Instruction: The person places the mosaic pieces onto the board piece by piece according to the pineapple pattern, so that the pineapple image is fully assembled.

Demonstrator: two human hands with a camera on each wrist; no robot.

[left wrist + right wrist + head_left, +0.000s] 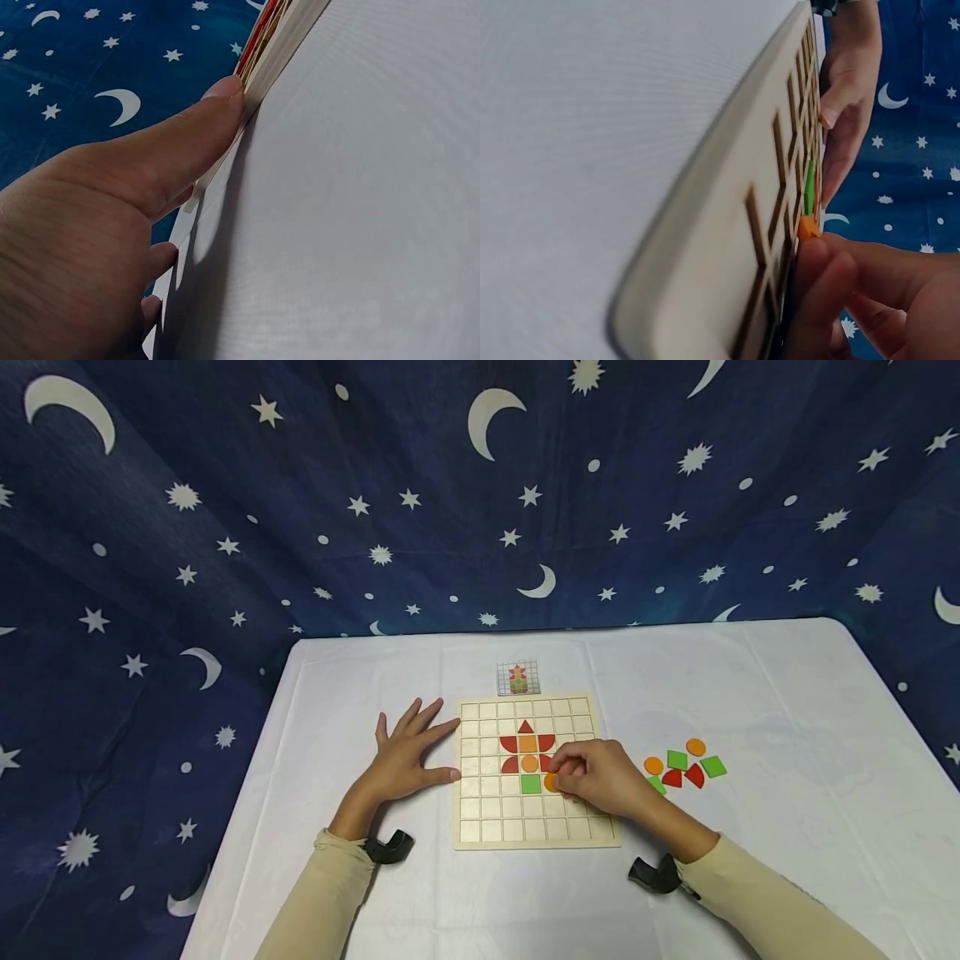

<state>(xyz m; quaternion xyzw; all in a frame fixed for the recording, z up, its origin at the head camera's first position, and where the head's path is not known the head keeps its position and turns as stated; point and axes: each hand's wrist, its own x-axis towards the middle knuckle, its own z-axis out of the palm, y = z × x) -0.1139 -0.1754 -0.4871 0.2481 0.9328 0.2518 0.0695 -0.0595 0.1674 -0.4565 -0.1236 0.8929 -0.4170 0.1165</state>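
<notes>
A wooden grid board [487, 831] lies on the white table. Red pieces, an orange square [528, 743], an orange circle [529, 763] and a green square [531, 784] sit in its cells. My right hand [603, 777] pinches an orange round piece [551, 782] just right of the green square; its fingers partly cover it. In the right wrist view this orange piece [808, 226] shows at the fingertips, tilted over the board. My left hand [408, 756] is spread at the board's left edge, thumb and a finger touching the rim [259, 86].
A small pattern card [517, 677] lies behind the board. To the right are loose pieces: orange circles [695, 747], green squares [713, 767] and red quarter circles [694, 775]. A dark blue curtain [450, 510] with moons and stars hangs behind the table [787, 710].
</notes>
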